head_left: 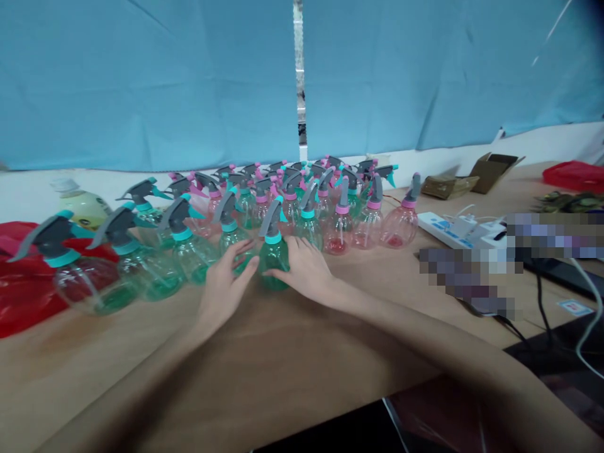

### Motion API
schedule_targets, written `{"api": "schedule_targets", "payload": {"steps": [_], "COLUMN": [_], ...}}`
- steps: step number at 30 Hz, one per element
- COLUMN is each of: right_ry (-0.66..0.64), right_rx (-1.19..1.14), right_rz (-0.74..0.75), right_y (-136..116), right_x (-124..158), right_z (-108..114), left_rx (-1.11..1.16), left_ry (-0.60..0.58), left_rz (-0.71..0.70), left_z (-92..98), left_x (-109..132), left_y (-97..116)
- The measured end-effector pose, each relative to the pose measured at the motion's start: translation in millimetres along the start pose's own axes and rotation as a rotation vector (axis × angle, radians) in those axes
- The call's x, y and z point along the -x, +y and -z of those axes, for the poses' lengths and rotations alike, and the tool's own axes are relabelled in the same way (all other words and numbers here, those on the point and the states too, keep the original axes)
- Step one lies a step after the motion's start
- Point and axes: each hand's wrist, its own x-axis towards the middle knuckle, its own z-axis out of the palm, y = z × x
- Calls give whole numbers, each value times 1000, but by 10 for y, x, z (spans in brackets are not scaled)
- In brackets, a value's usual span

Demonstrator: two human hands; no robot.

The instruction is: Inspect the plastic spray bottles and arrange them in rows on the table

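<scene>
A green spray bottle (274, 267) with a grey trigger head and turquoise collar stands upright at the front of the group. My right hand (304, 267) wraps its right side, the thumb lying across the front of the bottle. Just left of it, my left hand (230, 280) has thumb and fingers spread, apart from that bottle and in front of another green spray bottle (232, 238). More green bottles, such as the one at far left (89, 283), line the row. Pink spray bottles (338, 229) stand to the right, with several more packed behind.
Red plastic bags (23, 289) lie at the left, near a pale yellow jug (82, 204). On the right are a white power strip (457, 229), cables, a small open cardboard box (493, 171) and another red bag (573, 176). A blue sheet (189, 82) hangs behind the table.
</scene>
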Motion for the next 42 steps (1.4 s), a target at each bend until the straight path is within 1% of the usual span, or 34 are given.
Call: {"api": "schedule_targets", "payload": {"steps": [3,5,9,12,19,28,31,34,37,42], "right_ry": [4,3,7,19,33,51,37,32,59,136], "right_rx": [40,52,39,28,20,39,38,17,-47,-139], "right_rz": [17,2,-50,-68,-81,-91,-89,-30,10,-42], "right_y": [-3,-6,-19,-25,-9,-4,-1,30,123,411], "right_x": [-78,-126,-200,-237,-314,-392,-382,-313,-195,-40], "right_z": [-9,-33,-94,-131,-189,-238,-239,-195,-84,187], "left_rx": [-32,-66,-129,-201,-236,-250,-251,-263,-278,-294], "left_ry": [-14,-36,-76,-114,-133,-142,-139,-142,-152,-154], "left_rz": [94,130,127,111,112,64,56,53,48,27], "left_z": [122,148,84,22,5,1,-2,-3,-1,3], "left_x": [149,203,255,279,299,315,319,323,326,328], "left_y": [-95,-172,-334,-404,-406,-403,-406,-405,-404,-395]}}
